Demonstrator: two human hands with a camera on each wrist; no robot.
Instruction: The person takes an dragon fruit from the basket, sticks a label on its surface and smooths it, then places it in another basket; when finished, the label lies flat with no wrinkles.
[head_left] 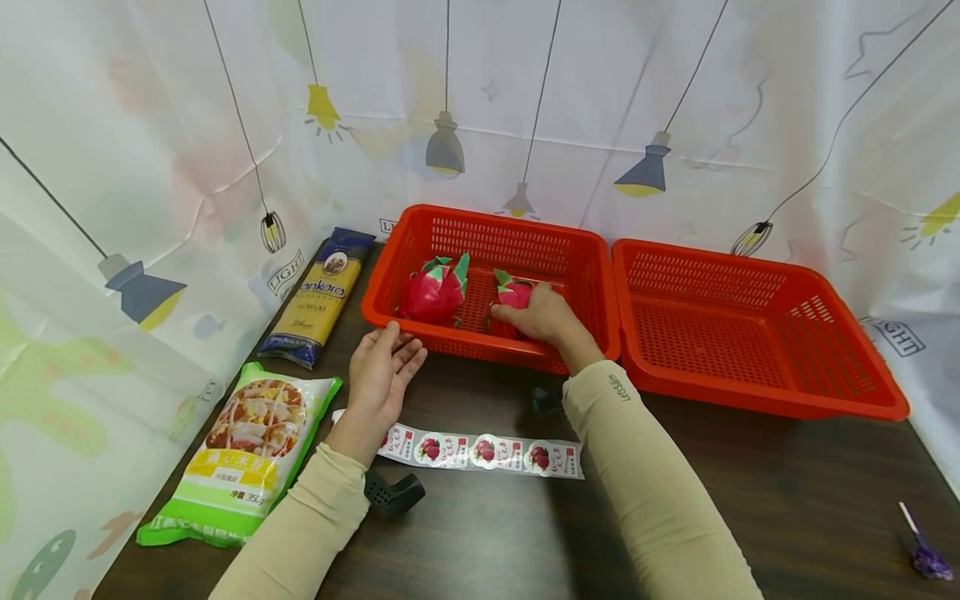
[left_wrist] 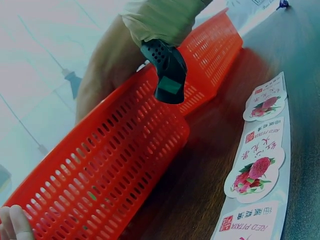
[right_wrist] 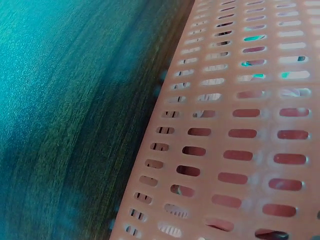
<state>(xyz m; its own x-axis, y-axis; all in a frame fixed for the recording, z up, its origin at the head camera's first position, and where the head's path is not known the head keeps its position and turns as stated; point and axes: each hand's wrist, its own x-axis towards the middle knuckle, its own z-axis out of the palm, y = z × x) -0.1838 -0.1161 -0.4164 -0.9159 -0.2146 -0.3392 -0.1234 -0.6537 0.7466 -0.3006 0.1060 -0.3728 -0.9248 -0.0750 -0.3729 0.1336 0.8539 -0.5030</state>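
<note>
Inside the left red plastic basket (head_left: 517, 354) are two dragon fruits with green leafy tips. My right hand (head_left: 546, 318) reaches over the front rim and grips the right dragon fruit (head_left: 513, 293), covering part of it. To its left lies the other dragon fruit (head_left: 435, 292). My left hand (head_left: 380, 371) is at the basket's front left rim, its fingers loosely bent and holding nothing. The left wrist view shows its fingertips (left_wrist: 15, 223) against the basket wall (left_wrist: 105, 165). The right wrist view has only the perforated wall (right_wrist: 245, 145), with the right hand hidden.
A strip of dragon fruit stickers (head_left: 480, 452) lies before the basket, partly under the left forearm. A second red basket (head_left: 757, 400) adjoins on the right. At left are a pasta pack (head_left: 318, 296) and a green-white food bag (head_left: 247, 450). A purple item (head_left: 930, 560) lies far right.
</note>
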